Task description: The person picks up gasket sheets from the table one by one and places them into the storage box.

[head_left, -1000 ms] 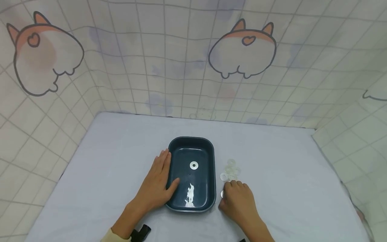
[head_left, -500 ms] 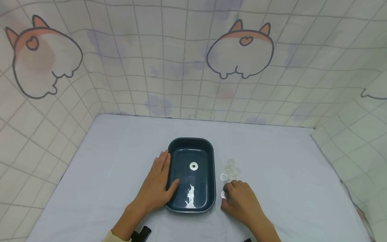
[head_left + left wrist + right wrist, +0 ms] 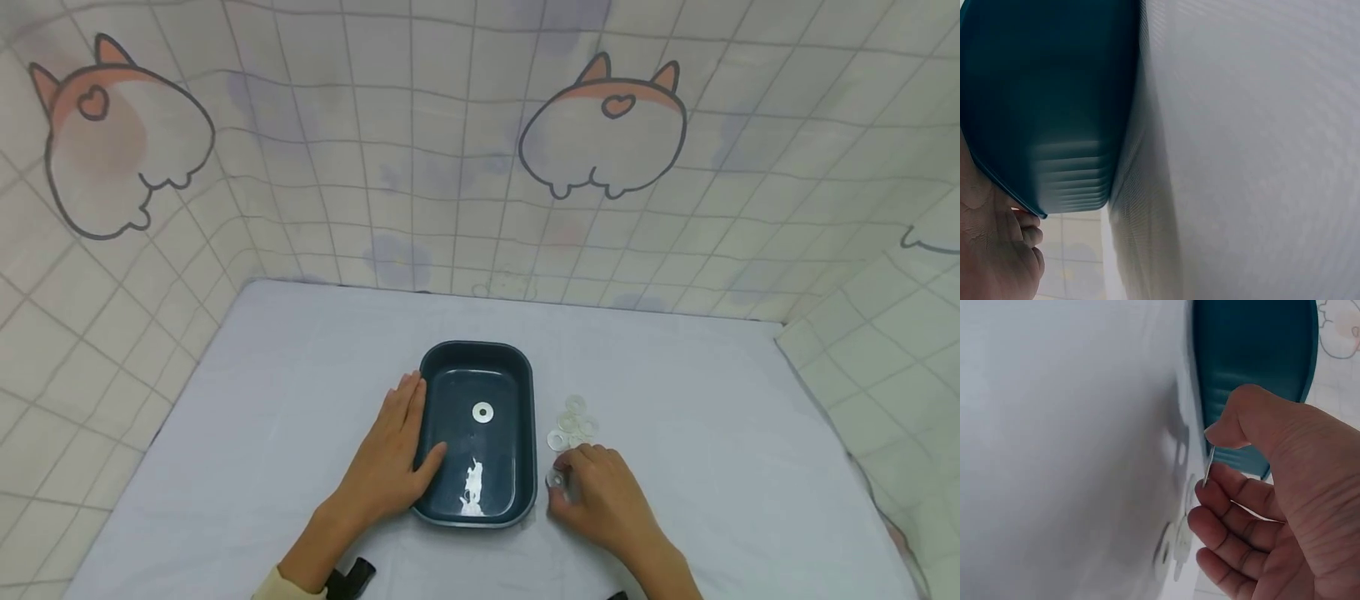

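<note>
A dark teal tray (image 3: 480,492) lies on the table with one flat washer (image 3: 483,412) inside it. My left hand (image 3: 388,454) rests along the tray's left rim, fingers straight and thumb over the edge. Just right of the tray, my right hand (image 3: 603,498) pinches a washer (image 3: 1209,465) by its edges between thumb and fingertips. That washer stands tilted, almost edge-on in the right wrist view, slightly above the cloth. Beyond the right hand lies a loose group of pale, translucent washers (image 3: 567,422), several of them overlapping.
A white cloth (image 3: 300,358) covers the table. Tile-patterned curtains (image 3: 442,167) with cartoon animal prints enclose the back and sides. A black strap piece (image 3: 351,577) sits by the left wrist.
The right thumb and fingers have closed on a washer that lay on the cloth and tilted it up. The left hand and tray hold their place.
</note>
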The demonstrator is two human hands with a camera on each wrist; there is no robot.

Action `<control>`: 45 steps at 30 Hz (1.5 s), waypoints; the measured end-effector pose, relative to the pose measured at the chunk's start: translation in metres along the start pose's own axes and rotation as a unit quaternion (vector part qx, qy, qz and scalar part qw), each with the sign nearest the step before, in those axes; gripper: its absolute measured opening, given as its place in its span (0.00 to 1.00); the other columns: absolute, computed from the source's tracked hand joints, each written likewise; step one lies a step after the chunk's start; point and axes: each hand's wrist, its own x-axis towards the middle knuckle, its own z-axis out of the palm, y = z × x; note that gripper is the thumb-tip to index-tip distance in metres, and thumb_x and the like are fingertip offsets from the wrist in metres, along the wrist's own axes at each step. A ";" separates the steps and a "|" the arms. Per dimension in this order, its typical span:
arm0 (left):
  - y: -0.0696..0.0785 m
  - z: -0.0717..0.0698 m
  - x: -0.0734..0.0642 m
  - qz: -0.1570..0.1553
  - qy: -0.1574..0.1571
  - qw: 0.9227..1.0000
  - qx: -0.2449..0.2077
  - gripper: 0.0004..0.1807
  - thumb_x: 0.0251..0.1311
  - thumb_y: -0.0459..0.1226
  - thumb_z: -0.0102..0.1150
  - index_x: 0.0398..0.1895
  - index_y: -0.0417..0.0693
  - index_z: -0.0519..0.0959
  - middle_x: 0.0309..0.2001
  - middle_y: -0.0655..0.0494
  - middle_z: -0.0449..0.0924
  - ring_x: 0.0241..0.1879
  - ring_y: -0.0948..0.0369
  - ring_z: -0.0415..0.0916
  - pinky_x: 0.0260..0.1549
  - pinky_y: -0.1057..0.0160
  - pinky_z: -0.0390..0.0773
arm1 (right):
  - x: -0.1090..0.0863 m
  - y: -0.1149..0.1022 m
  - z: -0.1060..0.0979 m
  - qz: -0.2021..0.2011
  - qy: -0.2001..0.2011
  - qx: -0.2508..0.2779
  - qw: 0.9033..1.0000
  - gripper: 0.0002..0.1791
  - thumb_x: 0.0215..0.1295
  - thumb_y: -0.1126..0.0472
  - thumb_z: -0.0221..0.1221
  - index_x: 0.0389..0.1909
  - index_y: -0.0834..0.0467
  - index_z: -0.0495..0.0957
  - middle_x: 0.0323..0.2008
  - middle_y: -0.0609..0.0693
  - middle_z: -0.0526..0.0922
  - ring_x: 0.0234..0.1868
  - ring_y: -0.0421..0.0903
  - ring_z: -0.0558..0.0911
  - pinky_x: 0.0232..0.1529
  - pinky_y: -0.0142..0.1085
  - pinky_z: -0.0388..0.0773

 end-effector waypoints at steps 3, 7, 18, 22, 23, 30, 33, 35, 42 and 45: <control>-0.001 0.000 -0.001 0.000 0.000 1.000 -0.001 0.51 0.73 0.54 0.56 0.87 0.40 0.44 0.88 0.47 0.41 0.88 0.52 0.39 0.86 0.45 0.51 | 0.003 0.000 -0.003 -0.001 -0.002 0.002 1.000 0.10 0.48 0.60 0.74 0.32 0.54 0.85 0.26 0.42 0.82 0.31 0.39 0.76 0.42 0.40 0.82; 0.000 0.000 -0.001 0.002 0.003 1.000 -0.001 0.51 0.73 0.54 0.56 0.86 0.40 0.45 0.88 0.45 0.43 0.88 0.51 0.40 0.85 0.44 0.52 | 0.008 0.000 -0.008 0.011 -0.020 0.002 1.000 0.10 0.49 0.59 0.75 0.33 0.54 0.86 0.26 0.41 0.81 0.31 0.38 0.74 0.42 0.39 0.81; 0.001 -0.001 0.000 0.003 -0.003 1.000 -0.001 0.50 0.73 0.54 0.56 0.86 0.39 0.45 0.88 0.45 0.43 0.88 0.50 0.40 0.85 0.43 0.52 | 0.015 0.005 -0.013 -0.008 -0.003 0.009 1.000 0.10 0.49 0.59 0.74 0.33 0.53 0.85 0.25 0.42 0.80 0.29 0.35 0.70 0.37 0.36 0.78; 0.001 0.000 0.000 0.003 -0.003 1.000 0.000 0.51 0.73 0.54 0.56 0.86 0.40 0.44 0.88 0.46 0.41 0.88 0.50 0.40 0.85 0.43 0.52 | 0.019 0.006 -0.017 -0.010 -0.002 0.013 1.000 0.12 0.48 0.59 0.75 0.35 0.53 0.86 0.28 0.43 0.84 0.30 0.36 0.72 0.39 0.37 0.80; 0.001 0.000 0.000 0.002 -0.001 1.000 -0.001 0.51 0.73 0.54 0.56 0.86 0.40 0.44 0.88 0.46 0.42 0.88 0.50 0.40 0.85 0.43 0.52 | 0.020 0.006 -0.018 -0.010 -0.002 0.014 1.000 0.12 0.48 0.59 0.75 0.35 0.54 0.86 0.28 0.43 0.84 0.31 0.37 0.73 0.40 0.38 0.81; 0.001 -0.001 0.001 0.000 -0.002 1.000 -0.002 0.51 0.73 0.53 0.56 0.87 0.40 0.44 0.88 0.47 0.42 0.88 0.51 0.40 0.87 0.47 0.49 | 0.028 0.005 -0.024 -0.011 -0.005 0.011 1.000 0.12 0.49 0.58 0.75 0.36 0.53 0.86 0.31 0.44 0.86 0.34 0.40 0.78 0.42 0.40 0.83; 0.001 -0.001 0.000 -0.001 -0.003 1.000 -0.002 0.51 0.73 0.54 0.56 0.87 0.41 0.44 0.89 0.48 0.40 0.88 0.51 0.40 0.87 0.50 0.46 | 0.031 0.004 -0.026 -0.009 -0.012 0.013 1.000 0.12 0.50 0.57 0.75 0.36 0.53 0.86 0.32 0.45 0.87 0.35 0.41 0.80 0.44 0.41 0.84; 0.001 -0.001 0.000 -0.002 -0.002 1.000 -0.001 0.51 0.73 0.54 0.56 0.87 0.41 0.44 0.89 0.49 0.40 0.88 0.51 0.40 0.87 0.50 0.46 | 0.033 0.003 -0.028 -0.007 -0.017 0.018 1.000 0.12 0.50 0.57 0.75 0.36 0.53 0.86 0.33 0.45 0.87 0.37 0.42 0.81 0.46 0.42 0.85; 0.001 0.000 0.000 0.000 0.000 1.000 -0.002 0.51 0.72 0.54 0.56 0.87 0.41 0.45 0.88 0.47 0.41 0.88 0.51 0.40 0.86 0.44 0.52 | 0.039 0.002 -0.035 -0.007 -0.016 0.033 0.999 0.12 0.52 0.59 0.74 0.38 0.53 0.87 0.35 0.45 0.88 0.39 0.44 0.82 0.46 0.43 0.84; 0.000 0.000 0.000 0.000 0.000 1.000 0.001 0.51 0.72 0.54 0.56 0.87 0.41 0.44 0.88 0.47 0.42 0.88 0.51 0.40 0.85 0.44 0.52 | 0.043 0.001 -0.036 -0.017 -0.012 0.032 0.999 0.11 0.52 0.59 0.74 0.37 0.53 0.87 0.35 0.45 0.88 0.39 0.43 0.82 0.47 0.43 0.84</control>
